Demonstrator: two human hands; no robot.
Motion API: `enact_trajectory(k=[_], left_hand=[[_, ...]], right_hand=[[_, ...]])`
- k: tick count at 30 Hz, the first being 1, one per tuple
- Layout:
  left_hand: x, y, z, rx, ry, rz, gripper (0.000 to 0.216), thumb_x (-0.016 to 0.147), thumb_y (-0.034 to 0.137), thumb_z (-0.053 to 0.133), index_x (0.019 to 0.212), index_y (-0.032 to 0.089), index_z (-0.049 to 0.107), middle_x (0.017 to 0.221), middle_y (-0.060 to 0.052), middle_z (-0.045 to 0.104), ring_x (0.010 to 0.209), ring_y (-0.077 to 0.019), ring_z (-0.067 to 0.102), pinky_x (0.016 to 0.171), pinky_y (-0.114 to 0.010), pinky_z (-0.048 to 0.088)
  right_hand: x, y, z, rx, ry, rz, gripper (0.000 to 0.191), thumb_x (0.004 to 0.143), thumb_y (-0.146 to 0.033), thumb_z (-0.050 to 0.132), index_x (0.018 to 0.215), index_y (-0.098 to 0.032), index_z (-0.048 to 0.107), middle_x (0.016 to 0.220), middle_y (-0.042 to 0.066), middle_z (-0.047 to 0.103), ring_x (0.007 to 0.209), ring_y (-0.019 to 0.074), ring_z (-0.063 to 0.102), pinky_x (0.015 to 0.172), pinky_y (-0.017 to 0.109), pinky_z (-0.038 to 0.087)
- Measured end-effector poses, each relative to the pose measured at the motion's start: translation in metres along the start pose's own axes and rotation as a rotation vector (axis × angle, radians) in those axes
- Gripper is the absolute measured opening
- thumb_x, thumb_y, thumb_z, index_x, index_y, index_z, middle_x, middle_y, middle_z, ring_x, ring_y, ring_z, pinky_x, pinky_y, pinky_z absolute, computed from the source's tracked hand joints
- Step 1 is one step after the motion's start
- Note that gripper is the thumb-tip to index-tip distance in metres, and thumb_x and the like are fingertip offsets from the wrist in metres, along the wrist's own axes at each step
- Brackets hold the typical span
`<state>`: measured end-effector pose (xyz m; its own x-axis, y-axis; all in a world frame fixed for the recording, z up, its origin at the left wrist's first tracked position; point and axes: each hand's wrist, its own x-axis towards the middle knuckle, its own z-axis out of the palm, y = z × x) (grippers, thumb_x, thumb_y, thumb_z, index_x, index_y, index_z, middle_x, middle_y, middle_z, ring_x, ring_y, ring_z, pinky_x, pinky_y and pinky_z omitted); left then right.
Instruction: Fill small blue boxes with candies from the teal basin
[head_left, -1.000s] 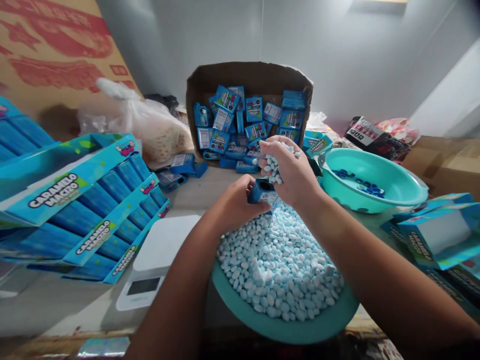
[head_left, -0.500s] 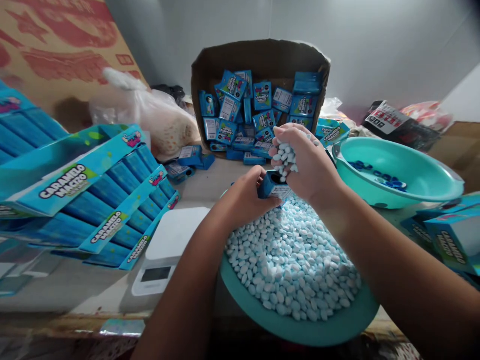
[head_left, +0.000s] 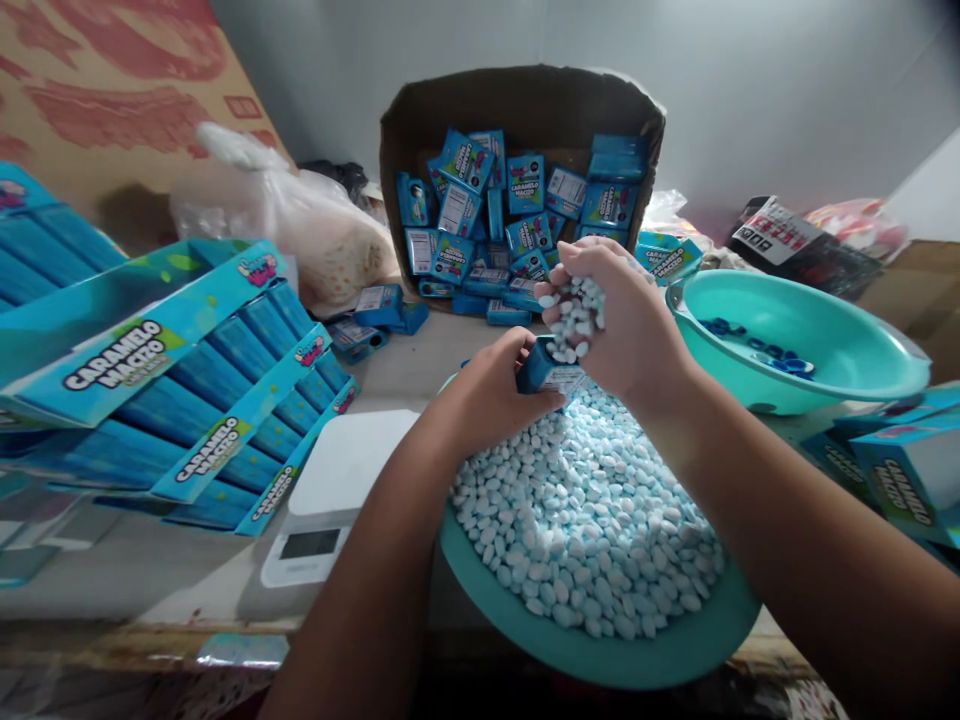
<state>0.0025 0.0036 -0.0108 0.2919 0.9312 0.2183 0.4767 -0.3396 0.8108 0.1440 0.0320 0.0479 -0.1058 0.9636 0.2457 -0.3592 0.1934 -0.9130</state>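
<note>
My left hand (head_left: 491, 392) is closed around a small blue candy box (head_left: 547, 371), held upright with its top open. Right above the box, my right hand (head_left: 615, 315) is cupped shut on a handful of pale blue-white candies (head_left: 574, 318), which touch the box's opening. Both hands hover over a teal bowl (head_left: 637, 650) heaped with the same candies (head_left: 585, 520).
A cardboard box (head_left: 525, 110) full of small blue boxes stands behind. A second teal bowl (head_left: 840, 340) with blue caps sits at the right. Blue display cartons (head_left: 150, 380) lie left, a white scale (head_left: 330, 500) beside the bowl, a plastic bag (head_left: 300, 230) behind.
My right hand has tipped lower onto the box opening with its candies. The view has shifted slightly; the left hand keeps its hold on the box.
</note>
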Motion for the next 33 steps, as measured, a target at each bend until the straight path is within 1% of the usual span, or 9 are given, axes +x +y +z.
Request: enact_trajectory(k=[5, 9, 13, 18, 22, 25, 30, 33], left_hand=[[-0.0004, 0.0002, -0.0002, 0.001, -0.002, 0.008, 0.045, 0.074, 0.039, 0.076, 0.110, 0.023, 0.056, 0.105, -0.005, 0.066, 0.094, -0.0232, 0.063, 0.079, -0.037, 0.052], [-0.0001, 0.0006, -0.0012, 0.005, -0.008, 0.001, 0.044, 0.074, 0.039, 0.075, 0.110, 0.023, 0.056, 0.104, -0.005, 0.066, 0.093, -0.0231, 0.063, 0.077, -0.036, 0.052], [-0.0004, 0.0011, -0.0017, 0.004, -0.007, 0.022, 0.043, 0.074, 0.037, 0.075, 0.111, 0.022, 0.056, 0.104, -0.005, 0.067, 0.092, -0.0228, 0.063, 0.080, -0.038, 0.053], [-0.0010, 0.0015, -0.0011, 0.001, -0.010, 0.017, 0.045, 0.074, 0.037, 0.075, 0.113, 0.024, 0.057, 0.107, -0.005, 0.067, 0.095, -0.0232, 0.064, 0.081, -0.038, 0.053], [-0.0014, 0.0027, -0.0015, -0.002, -0.016, 0.007, 0.045, 0.074, 0.038, 0.075, 0.114, 0.024, 0.057, 0.108, -0.005, 0.067, 0.099, -0.0245, 0.063, 0.081, -0.038, 0.053], [-0.0019, 0.0041, -0.0024, 0.004, -0.018, 0.000, 0.046, 0.074, 0.038, 0.075, 0.114, 0.024, 0.057, 0.108, -0.005, 0.067, 0.098, -0.0245, 0.064, 0.082, -0.039, 0.053], [-0.0029, 0.0068, -0.0035, 0.012, -0.020, -0.021, 0.047, 0.075, 0.037, 0.075, 0.115, 0.024, 0.056, 0.108, -0.006, 0.068, 0.098, -0.0248, 0.064, 0.083, -0.040, 0.053], [-0.0028, 0.0073, -0.0035, 0.022, -0.023, -0.017, 0.047, 0.074, 0.039, 0.075, 0.115, 0.024, 0.056, 0.108, -0.006, 0.068, 0.098, -0.0248, 0.064, 0.084, -0.040, 0.053]], right_hand=[[-0.0041, -0.0011, 0.0032, -0.026, -0.004, -0.047, 0.029, 0.072, -0.038, 0.077, 0.077, -0.025, 0.051, 0.071, -0.005, 0.055, 0.074, 0.0125, 0.064, 0.059, 0.025, 0.051], [-0.0050, -0.0012, 0.0040, -0.053, 0.003, -0.053, 0.029, 0.072, -0.039, 0.076, 0.078, -0.025, 0.052, 0.071, -0.004, 0.056, 0.076, 0.0135, 0.065, 0.061, 0.025, 0.052], [-0.0040, -0.0005, 0.0025, -0.086, -0.002, -0.054, 0.032, 0.073, -0.045, 0.076, 0.079, -0.026, 0.052, 0.072, -0.004, 0.057, 0.076, 0.0141, 0.066, 0.061, 0.026, 0.052], [-0.0034, -0.0009, 0.0004, -0.095, -0.030, -0.070, 0.038, 0.071, -0.051, 0.078, 0.078, -0.025, 0.052, 0.070, -0.004, 0.057, 0.073, 0.0142, 0.066, 0.057, 0.027, 0.049], [-0.0030, -0.0028, -0.0004, -0.098, -0.042, -0.035, 0.038, 0.072, -0.055, 0.078, 0.075, -0.025, 0.054, 0.070, -0.003, 0.057, 0.072, 0.0147, 0.066, 0.059, 0.028, 0.049], [-0.0033, -0.0037, -0.0009, -0.120, -0.045, -0.030, 0.041, 0.073, -0.059, 0.076, 0.074, -0.025, 0.053, 0.067, -0.003, 0.055, 0.072, 0.0159, 0.066, 0.059, 0.030, 0.049], [-0.0050, -0.0029, -0.0016, -0.139, -0.049, -0.052, 0.043, 0.072, -0.057, 0.078, 0.066, -0.026, 0.049, 0.059, -0.004, 0.048, 0.068, 0.0165, 0.064, 0.060, 0.031, 0.052], [-0.0055, -0.0024, -0.0017, -0.132, -0.057, -0.055, 0.042, 0.073, -0.059, 0.076, 0.067, -0.025, 0.051, 0.057, -0.004, 0.046, 0.069, 0.0168, 0.064, 0.061, 0.031, 0.053]])
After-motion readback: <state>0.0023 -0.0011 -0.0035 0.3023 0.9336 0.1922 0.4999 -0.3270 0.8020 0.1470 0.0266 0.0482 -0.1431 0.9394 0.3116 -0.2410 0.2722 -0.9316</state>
